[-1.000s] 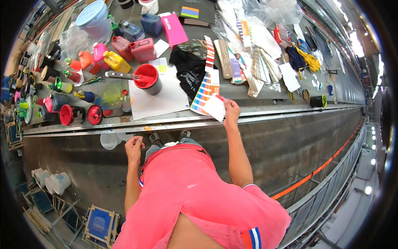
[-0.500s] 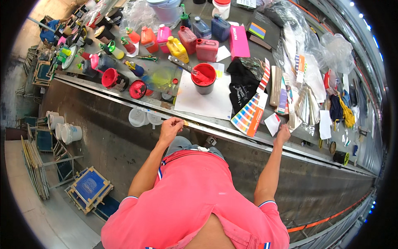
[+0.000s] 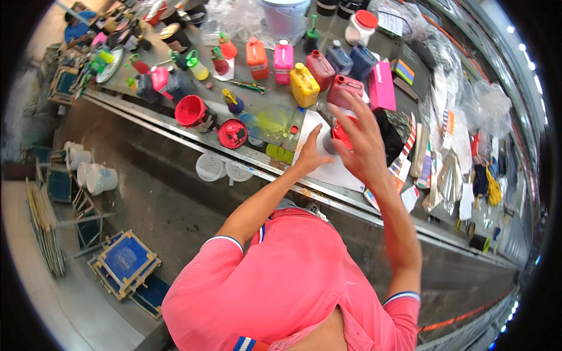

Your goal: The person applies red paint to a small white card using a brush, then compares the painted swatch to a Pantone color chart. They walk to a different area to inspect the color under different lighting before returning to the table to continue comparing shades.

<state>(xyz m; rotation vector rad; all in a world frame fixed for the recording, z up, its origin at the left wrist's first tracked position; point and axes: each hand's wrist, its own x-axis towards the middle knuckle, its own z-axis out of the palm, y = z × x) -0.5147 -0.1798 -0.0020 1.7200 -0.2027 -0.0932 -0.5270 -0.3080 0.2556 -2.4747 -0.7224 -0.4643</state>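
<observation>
A cup of red ink stands on a white sheet near the bench's front edge, largely hidden behind my right hand. My left hand is just left of the cup, thumb and fingers spread, holding nothing. Raised over the cup's right side, my right hand has its fingers apart and is also bare. Whether either hand touches the cup I cannot tell. The spatula in the cup is mostly covered. Right of my right wrist lie a colour swatch fan and a small white card.
Coloured ink jugs, including a yellow jug and a pink box, stand behind the cup. Left are an open red ink tub and its red-smeared lid. Screen frames lie lower left. Another person is far left.
Both hands have left the bench edge and come up around the cup. My right hand has let go of the white card and moved left. The view has shifted left.
</observation>
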